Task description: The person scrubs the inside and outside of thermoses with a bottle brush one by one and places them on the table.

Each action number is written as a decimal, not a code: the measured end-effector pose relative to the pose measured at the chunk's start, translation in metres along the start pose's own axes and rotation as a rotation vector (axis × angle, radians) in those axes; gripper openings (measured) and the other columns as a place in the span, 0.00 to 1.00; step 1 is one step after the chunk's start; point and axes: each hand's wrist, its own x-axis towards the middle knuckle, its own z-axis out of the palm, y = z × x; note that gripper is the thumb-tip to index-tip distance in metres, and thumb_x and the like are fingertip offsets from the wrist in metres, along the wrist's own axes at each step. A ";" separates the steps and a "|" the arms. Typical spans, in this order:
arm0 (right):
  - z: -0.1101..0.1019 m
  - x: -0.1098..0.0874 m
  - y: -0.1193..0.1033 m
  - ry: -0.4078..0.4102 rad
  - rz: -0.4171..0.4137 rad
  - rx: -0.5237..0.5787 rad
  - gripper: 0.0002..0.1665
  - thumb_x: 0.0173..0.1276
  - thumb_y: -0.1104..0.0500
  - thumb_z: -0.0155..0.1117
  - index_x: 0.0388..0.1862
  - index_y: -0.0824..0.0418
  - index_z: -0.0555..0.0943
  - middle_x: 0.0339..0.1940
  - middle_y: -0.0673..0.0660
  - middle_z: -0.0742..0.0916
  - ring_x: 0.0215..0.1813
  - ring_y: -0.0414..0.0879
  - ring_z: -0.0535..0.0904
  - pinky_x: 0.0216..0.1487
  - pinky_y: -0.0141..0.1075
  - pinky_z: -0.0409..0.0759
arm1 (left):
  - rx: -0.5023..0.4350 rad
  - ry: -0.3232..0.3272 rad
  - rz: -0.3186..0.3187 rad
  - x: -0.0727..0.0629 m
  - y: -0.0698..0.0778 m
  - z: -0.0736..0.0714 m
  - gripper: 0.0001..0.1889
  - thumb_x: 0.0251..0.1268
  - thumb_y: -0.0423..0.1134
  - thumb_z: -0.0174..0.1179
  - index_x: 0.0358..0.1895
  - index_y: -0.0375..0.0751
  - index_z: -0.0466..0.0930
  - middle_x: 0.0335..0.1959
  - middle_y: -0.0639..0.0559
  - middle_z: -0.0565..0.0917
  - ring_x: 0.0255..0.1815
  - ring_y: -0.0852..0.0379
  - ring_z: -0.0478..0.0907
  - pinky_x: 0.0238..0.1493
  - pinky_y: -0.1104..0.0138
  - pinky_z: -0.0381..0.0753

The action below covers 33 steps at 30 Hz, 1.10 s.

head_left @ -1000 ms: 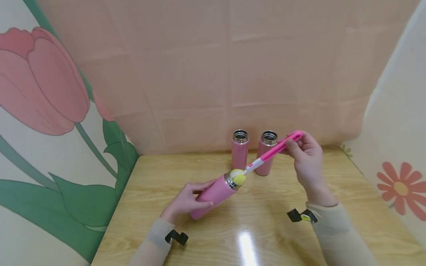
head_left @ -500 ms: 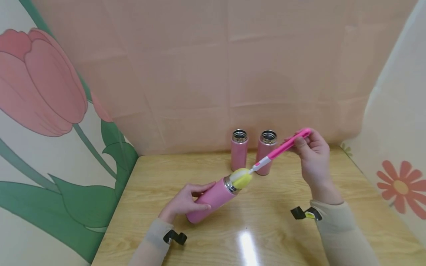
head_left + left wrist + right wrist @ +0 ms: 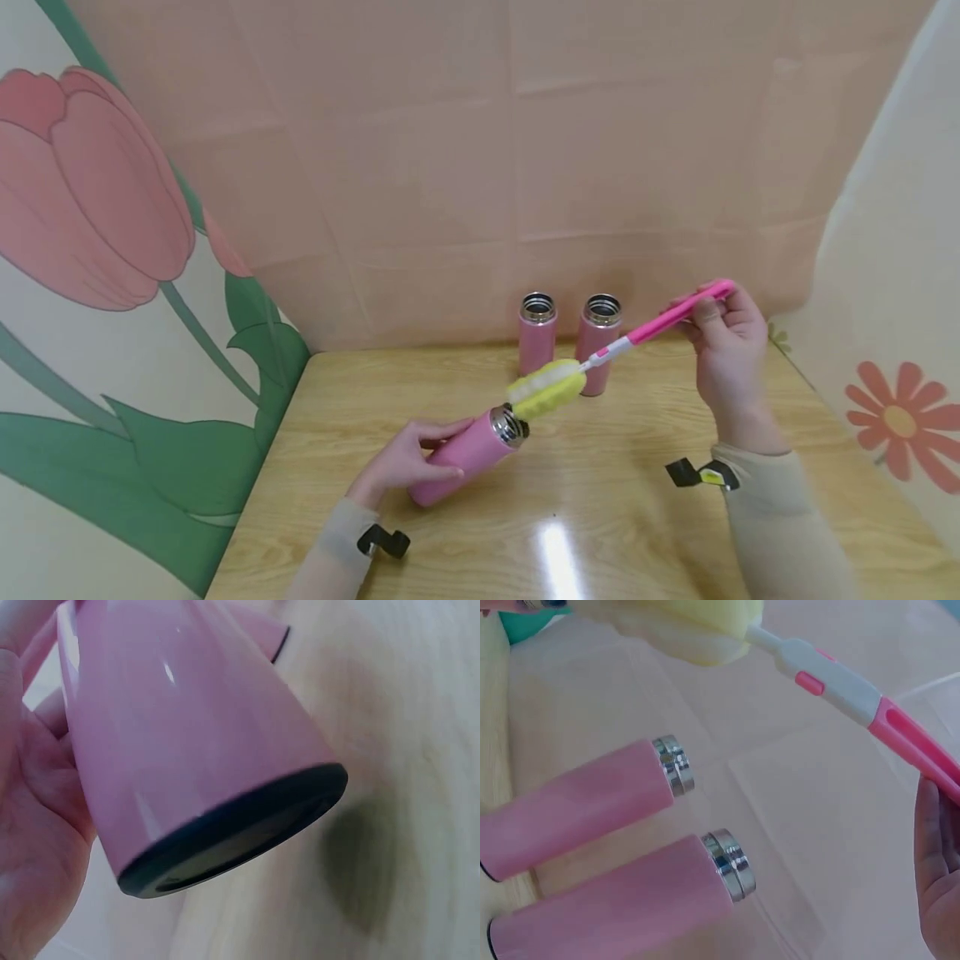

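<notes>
My left hand [image 3: 401, 460] grips the body of a pink metal bottle [image 3: 468, 454], tilted with its open silver mouth up to the right. Its dark base [image 3: 247, 832] shows raised off the table in the left wrist view. In my right hand [image 3: 729, 354] I pinch the far end of the pink handle [image 3: 678, 315] of a bottle brush. The brush's yellow and white sponge head [image 3: 547, 390] lies outside the bottle's mouth, slanting down toward it. Dark bristles at the sponge's lower tip are at the rim; whether they are still inside cannot be told.
Two more pink bottles stand upright and uncapped behind the brush, one on the left [image 3: 537, 333] and one on the right [image 3: 600, 329]. A peach cloth [image 3: 420, 167] hangs behind the wooden table [image 3: 622, 517]. Flowered panels flank both sides.
My right hand has moved up and to the right, drawing the sponge head out of the bottle's mouth. My left hand has shifted the bottle slightly left and down.
</notes>
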 end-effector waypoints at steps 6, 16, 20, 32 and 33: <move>-0.004 -0.002 0.000 -0.013 0.058 -0.024 0.11 0.81 0.65 0.58 0.49 0.75 0.75 0.40 0.65 0.89 0.44 0.54 0.91 0.48 0.41 0.91 | 0.008 0.061 -0.064 -0.003 0.000 0.003 0.38 0.59 0.45 0.82 0.74 0.59 0.79 0.70 0.61 0.82 0.62 0.53 0.83 0.63 0.55 0.82; 0.012 -0.010 0.006 0.000 0.031 -0.241 0.07 0.79 0.68 0.62 0.49 0.74 0.78 0.39 0.63 0.91 0.42 0.49 0.91 0.48 0.41 0.89 | 0.007 0.099 -0.019 0.006 0.003 0.007 0.37 0.58 0.44 0.83 0.73 0.58 0.81 0.70 0.59 0.82 0.69 0.50 0.80 0.67 0.53 0.80; 0.022 -0.017 0.005 -0.087 0.000 -0.330 0.09 0.79 0.70 0.61 0.50 0.77 0.76 0.40 0.63 0.91 0.44 0.48 0.91 0.49 0.40 0.89 | 0.031 0.106 -0.013 0.008 0.000 0.009 0.36 0.59 0.45 0.83 0.73 0.60 0.81 0.70 0.60 0.82 0.70 0.51 0.80 0.68 0.54 0.80; 0.023 -0.012 0.018 -0.472 -0.052 -0.080 0.08 0.79 0.74 0.56 0.49 0.81 0.72 0.44 0.66 0.90 0.49 0.54 0.91 0.52 0.43 0.89 | 0.016 0.099 0.030 0.010 0.003 0.012 0.36 0.56 0.41 0.84 0.70 0.52 0.84 0.69 0.59 0.83 0.72 0.51 0.78 0.71 0.52 0.77; 0.022 -0.012 0.019 -0.496 -0.058 -0.056 0.09 0.78 0.73 0.57 0.49 0.81 0.72 0.44 0.67 0.90 0.50 0.55 0.91 0.52 0.44 0.89 | 0.006 0.101 0.027 0.010 0.003 0.012 0.36 0.56 0.41 0.84 0.70 0.52 0.84 0.69 0.59 0.83 0.72 0.51 0.78 0.71 0.51 0.77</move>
